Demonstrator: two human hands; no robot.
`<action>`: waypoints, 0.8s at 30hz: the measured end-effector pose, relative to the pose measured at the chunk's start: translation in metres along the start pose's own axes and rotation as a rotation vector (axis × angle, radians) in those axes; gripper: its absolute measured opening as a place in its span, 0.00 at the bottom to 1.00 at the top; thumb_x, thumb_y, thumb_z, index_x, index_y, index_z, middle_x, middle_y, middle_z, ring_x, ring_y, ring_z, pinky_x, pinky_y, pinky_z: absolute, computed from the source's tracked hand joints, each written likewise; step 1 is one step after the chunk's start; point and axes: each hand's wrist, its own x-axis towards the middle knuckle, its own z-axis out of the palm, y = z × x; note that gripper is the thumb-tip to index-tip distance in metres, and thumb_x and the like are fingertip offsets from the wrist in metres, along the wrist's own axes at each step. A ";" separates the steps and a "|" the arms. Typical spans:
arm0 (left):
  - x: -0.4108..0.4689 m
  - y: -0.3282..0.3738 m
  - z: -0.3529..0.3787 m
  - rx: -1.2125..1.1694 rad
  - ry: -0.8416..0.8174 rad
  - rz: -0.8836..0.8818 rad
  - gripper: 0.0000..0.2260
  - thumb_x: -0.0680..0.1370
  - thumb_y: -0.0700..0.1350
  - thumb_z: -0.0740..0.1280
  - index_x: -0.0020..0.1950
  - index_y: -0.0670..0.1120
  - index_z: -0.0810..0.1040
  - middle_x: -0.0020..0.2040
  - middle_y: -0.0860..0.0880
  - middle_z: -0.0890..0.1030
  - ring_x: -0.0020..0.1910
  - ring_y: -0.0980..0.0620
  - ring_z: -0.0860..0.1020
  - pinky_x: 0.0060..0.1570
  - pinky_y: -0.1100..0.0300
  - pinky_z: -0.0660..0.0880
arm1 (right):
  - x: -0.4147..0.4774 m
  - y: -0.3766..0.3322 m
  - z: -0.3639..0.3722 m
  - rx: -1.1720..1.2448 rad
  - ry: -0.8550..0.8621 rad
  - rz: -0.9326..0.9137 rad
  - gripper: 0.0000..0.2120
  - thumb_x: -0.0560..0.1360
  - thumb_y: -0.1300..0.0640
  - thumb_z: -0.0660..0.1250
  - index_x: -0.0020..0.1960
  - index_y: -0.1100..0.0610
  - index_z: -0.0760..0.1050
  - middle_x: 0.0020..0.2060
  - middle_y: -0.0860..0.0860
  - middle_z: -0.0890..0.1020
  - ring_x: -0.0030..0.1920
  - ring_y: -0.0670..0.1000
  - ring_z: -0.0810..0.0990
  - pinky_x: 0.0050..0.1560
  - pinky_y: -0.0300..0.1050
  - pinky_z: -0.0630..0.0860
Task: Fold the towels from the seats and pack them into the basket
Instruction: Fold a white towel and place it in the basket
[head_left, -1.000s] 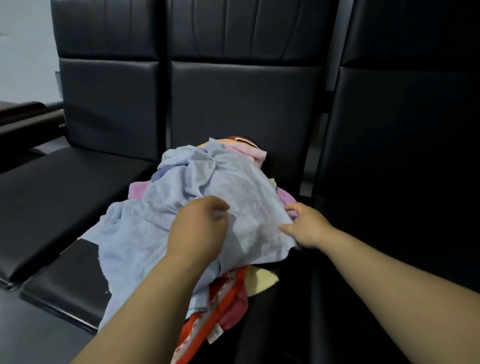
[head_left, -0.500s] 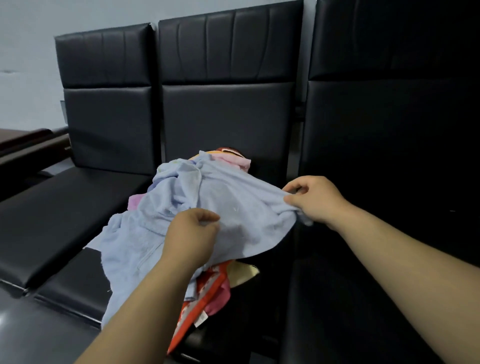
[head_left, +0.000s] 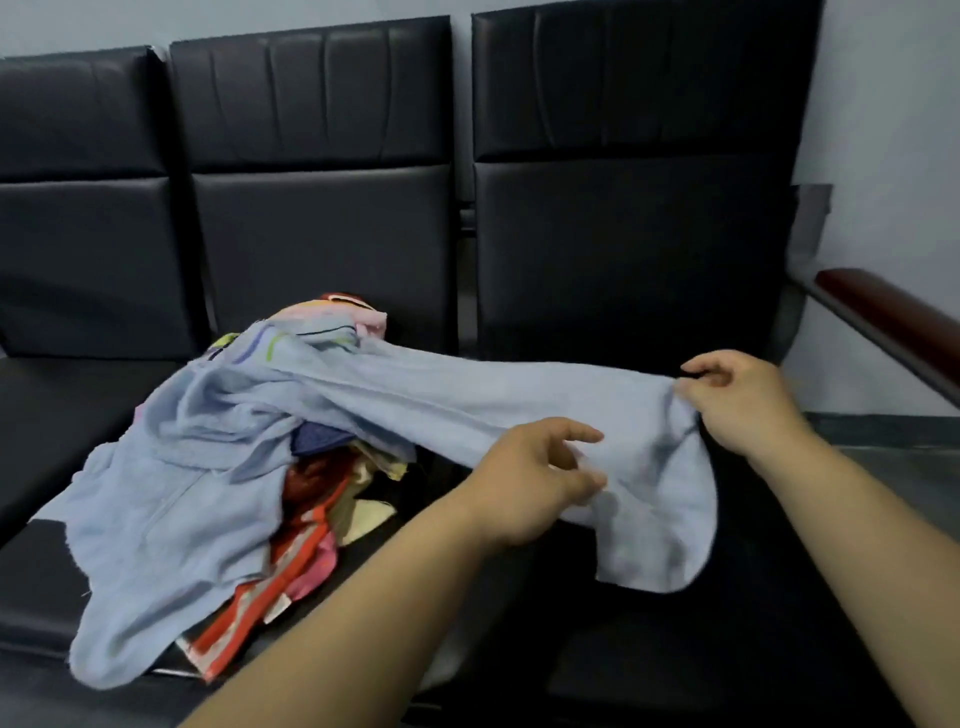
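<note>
Right hand (head_left: 737, 400) pinches a corner of the blue towel (head_left: 415, 400); left hand (head_left: 540, 483) pinches its near edge. The towel is pulled taut from the pile (head_left: 311, 499) on the middle seat (head_left: 31, 613) across to the right seat (head_left: 675, 649), rumpled, unfolded. Judgement: early stage. Nothing is folded and no basket is in view.

Reddish-brown wooden armrest (head_left: 885, 312) at far right, pale grey wall (head_left: 883, 104) behind
</note>
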 end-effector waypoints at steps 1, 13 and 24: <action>0.004 -0.003 0.001 0.072 0.037 -0.013 0.14 0.78 0.46 0.72 0.63 0.54 0.80 0.43 0.54 0.84 0.42 0.52 0.84 0.43 0.62 0.79 | -0.001 0.014 -0.002 -0.171 -0.037 0.027 0.17 0.75 0.44 0.72 0.62 0.46 0.80 0.55 0.49 0.82 0.56 0.55 0.80 0.56 0.50 0.78; 0.032 -0.091 0.016 0.975 -0.068 -0.322 0.27 0.79 0.69 0.51 0.77 0.63 0.57 0.75 0.44 0.61 0.72 0.35 0.61 0.71 0.40 0.61 | -0.052 0.078 0.051 -0.616 -0.717 -0.156 0.38 0.79 0.27 0.50 0.83 0.37 0.39 0.83 0.46 0.40 0.83 0.53 0.37 0.81 0.54 0.42; 0.057 -0.069 0.000 0.944 0.075 -0.114 0.24 0.80 0.62 0.60 0.75 0.60 0.67 0.76 0.47 0.66 0.74 0.42 0.65 0.72 0.46 0.64 | -0.030 0.060 0.023 -0.434 -0.334 -0.105 0.31 0.80 0.36 0.61 0.79 0.48 0.64 0.78 0.52 0.66 0.76 0.57 0.66 0.75 0.51 0.63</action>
